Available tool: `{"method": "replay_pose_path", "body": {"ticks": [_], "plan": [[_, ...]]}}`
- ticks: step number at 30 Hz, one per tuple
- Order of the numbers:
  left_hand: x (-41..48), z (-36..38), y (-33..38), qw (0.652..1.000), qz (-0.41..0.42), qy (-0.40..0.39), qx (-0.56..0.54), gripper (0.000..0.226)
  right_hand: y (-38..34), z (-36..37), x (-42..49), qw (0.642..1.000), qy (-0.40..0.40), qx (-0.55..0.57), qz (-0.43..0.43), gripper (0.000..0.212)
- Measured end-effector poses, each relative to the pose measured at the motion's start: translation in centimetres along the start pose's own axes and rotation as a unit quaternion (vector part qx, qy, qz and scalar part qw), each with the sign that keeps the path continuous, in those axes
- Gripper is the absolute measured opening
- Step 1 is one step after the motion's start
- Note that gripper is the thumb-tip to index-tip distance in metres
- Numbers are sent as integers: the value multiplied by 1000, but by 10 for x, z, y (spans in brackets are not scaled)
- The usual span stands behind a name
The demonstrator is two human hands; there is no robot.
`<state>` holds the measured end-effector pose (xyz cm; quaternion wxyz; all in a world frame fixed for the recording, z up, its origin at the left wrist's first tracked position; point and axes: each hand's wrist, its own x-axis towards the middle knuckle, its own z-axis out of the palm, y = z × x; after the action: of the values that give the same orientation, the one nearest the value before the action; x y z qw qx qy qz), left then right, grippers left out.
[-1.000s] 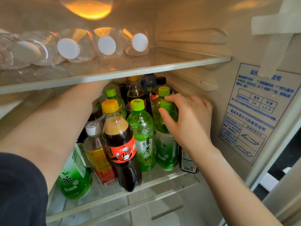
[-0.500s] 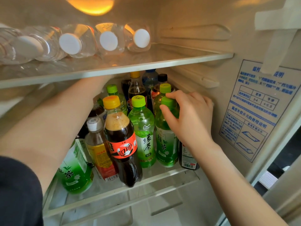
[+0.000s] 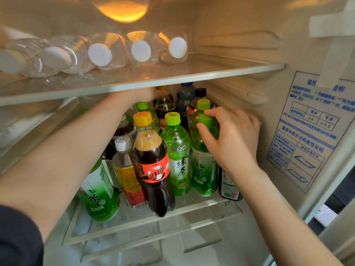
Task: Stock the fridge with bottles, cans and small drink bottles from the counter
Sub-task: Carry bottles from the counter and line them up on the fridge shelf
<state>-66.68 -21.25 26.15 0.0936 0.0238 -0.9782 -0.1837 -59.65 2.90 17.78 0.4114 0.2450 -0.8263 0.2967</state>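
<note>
A: How many bottles are we seeing?

B: Five clear water bottles (image 3: 99,54) are lying side by side on the upper shelf (image 3: 211,71). On the lower shelf (image 3: 192,207), four green-capped bottles (image 3: 203,104) are standing. A fifth green-labelled bottle (image 3: 98,192) is sitting at eight o'clock, with the left forearm hiding its top. Two colas are showing: the front cola bottle (image 3: 151,169) with an orange cap, and the back cola bottle (image 3: 165,110) at twelve o'clock. There is also one white-capped bottle (image 3: 126,169) with a yellow and red label, one blue bottle (image 3: 184,96), one black-capped bottle (image 3: 200,92) and one dark bottle (image 3: 229,187) at four o'clock by the wall.

A: And the place?

B: It's a fridge interior with pale walls. An amber lamp (image 3: 119,12) is glowing at twelve o'clock, and a blue-printed sticker (image 3: 311,131) is showing at three o'clock. Both shelves are glass with white rims.

A: Which bottle is being handled?

B: The right hand (image 3: 230,139) is gripping the held tea bottle (image 3: 201,169), thumb and fingers curling round its cap and neck. It is standing at the front right of the lower shelf, long axis vertical, cap pointing up. The water bottles' long axes are running front to back, caps facing the viewer.

A: The left hand?

B: The left hand (image 3: 146,95) is reaching under the upper shelf at the back cola bottle's cap. The rim is hiding its fingers, so I cannot tell whether it is gripping.
</note>
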Motion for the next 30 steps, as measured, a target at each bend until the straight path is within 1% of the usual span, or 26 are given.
{"method": "replay_pose_path", "body": {"ticks": [1, 5, 6, 8, 9, 11, 14, 19, 22, 26, 30], "plan": [[0, 1, -2, 1000, -26, 6, 4, 47, 0, 0, 0, 1000, 1, 0, -1, 25], [0, 2, -3, 999, -43, 1, -9, 49, 0, 0, 0, 1000, 0, 4, 2, 25], [0, 2, -2, 999, -38, 0, -6, 45, 0, 0, 0, 1000, 0, 5, 3, 25], [1, 1, 2, 1000, 0, -2, 9, 32, 0, -1, -1, 1000, -1, 7, 3, 25], [0, 0, 4, 1000, 15, -5, 10, 30, 0, -1, -1, 1000, -1, 8, 3, 26], [-2, -1, 6, 999, 33, -5, 22, 35, 0, -2, -1, 1000, -2, 10, 2, 26], [-7, 2, 7, 997, 45, 15, 68, 37, 1, -2, -1, 1000, -4, 11, 3, 26], [-9, 8, 7, 995, 61, 39, 65, 34, 0, -1, 0, 1000, -4, 12, 4, 27], [-11, 8, 8, 995, 72, 45, 61, 25, 0, -1, -1, 1000, 0, 9, 3, 26], [-11, 11, 8, 995, 70, 52, 42, 36, 1, 0, -1, 1000, 1, 9, 2, 26], [-12, 13, 4, 993, 79, 69, 46, 28, 1, 0, -1, 1000, 2, 9, -1, 26]]}}
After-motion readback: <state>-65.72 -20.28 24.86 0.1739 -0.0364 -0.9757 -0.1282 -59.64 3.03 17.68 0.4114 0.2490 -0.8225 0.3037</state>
